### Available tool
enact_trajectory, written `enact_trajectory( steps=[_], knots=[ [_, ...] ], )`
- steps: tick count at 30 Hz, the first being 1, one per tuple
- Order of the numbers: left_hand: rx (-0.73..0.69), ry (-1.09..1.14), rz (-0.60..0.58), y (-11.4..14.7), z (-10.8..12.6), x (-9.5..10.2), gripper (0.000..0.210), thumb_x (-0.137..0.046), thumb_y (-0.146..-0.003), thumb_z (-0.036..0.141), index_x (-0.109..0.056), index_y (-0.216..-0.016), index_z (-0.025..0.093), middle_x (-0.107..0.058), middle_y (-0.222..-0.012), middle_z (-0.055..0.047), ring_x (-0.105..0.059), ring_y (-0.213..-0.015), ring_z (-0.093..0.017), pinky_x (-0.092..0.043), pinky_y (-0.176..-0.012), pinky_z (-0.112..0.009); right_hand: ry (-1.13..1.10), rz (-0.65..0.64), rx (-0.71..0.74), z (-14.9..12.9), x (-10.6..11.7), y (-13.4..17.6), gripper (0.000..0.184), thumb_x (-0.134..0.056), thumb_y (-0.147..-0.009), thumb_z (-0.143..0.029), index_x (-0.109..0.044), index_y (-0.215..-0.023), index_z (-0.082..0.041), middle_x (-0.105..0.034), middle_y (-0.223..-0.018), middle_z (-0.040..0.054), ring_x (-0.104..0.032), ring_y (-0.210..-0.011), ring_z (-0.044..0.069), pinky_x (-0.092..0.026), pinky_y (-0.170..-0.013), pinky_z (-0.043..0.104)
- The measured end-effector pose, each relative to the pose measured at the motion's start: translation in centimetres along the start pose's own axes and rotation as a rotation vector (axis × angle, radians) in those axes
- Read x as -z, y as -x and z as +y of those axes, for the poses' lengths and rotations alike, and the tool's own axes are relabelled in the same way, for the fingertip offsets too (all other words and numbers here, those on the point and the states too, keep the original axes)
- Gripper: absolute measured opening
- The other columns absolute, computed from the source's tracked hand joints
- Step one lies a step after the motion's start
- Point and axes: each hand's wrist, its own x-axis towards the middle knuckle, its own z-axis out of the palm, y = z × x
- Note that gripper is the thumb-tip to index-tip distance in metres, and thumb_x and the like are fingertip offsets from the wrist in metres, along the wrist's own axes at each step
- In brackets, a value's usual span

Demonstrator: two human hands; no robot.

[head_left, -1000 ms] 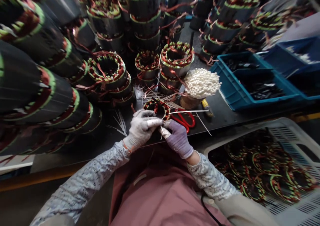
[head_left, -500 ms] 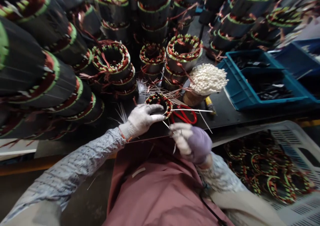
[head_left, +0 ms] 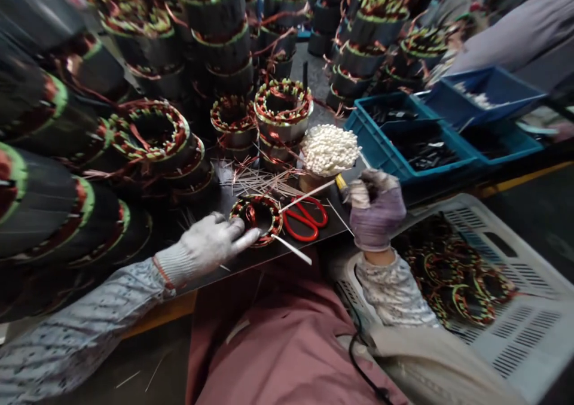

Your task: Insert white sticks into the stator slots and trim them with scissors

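My left hand (head_left: 219, 237), in a white knit glove, rests its outstretched fingers on the near left side of a small wound stator (head_left: 277, 218) lying on the black bench. Two white sleeves stick out from it: the upper sleeve (head_left: 307, 197) points to the right, the lower sleeve (head_left: 293, 250) over the bench edge. My right hand (head_left: 377, 207), in a white and purple glove, is curled closed beside a yellow-handled tool (head_left: 341, 182). The fingertips meet the tool's dark end, but I cannot see what they hold. Red-handled scissors (head_left: 301, 228) lie right of the stator.
A bundle of white sleeves (head_left: 330, 148) stands upright in a holder behind the scissors. Loose thin strips (head_left: 258, 180) lie behind the stator. Stacked larger stators (head_left: 284, 109) crowd the back and left. Blue bins (head_left: 399, 157) and a crate (head_left: 533, 327) of small stators stand right.
My right hand has moved right, from beside the stator to the yellow-handled tool. A white sleeve now sticks out of the stator's near side. The camera view has turned right.
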Motion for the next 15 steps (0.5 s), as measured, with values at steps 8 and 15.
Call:
enact_trajectory(
  steps=[8,15],
  knots=[
    [-0.038,0.026,0.175,-0.4,0.4,-0.9,0.048,-0.049,-0.085,0.01,-0.053,-0.128,0.031,-0.055,-0.134,-0.011,-0.055,-0.118,-0.028,-0.042,-0.096,-0.05,0.389,-0.106,0.144,-0.2,-2.2,-2.0,0.031,-0.06,-0.085,-0.042,-0.068,-0.101,-0.017,-0.06,-0.092,0.0108,-0.06,-0.083,0.023,-0.049,-0.071,0.036],
    [0.033,0.083,0.125,1.0,3.0,-1.1,0.04,-0.051,-0.087,0.018,-0.055,-0.128,0.021,-0.066,-0.109,-0.013,-0.065,-0.086,-0.022,-0.05,-0.075,-0.036,0.389,-0.181,0.145,-1.7,-2.5,-2.8,0.029,-0.06,-0.085,-0.039,-0.07,-0.098,-0.016,-0.059,-0.097,0.0132,-0.058,-0.084,0.022,-0.049,-0.072,0.035]
  ],
)
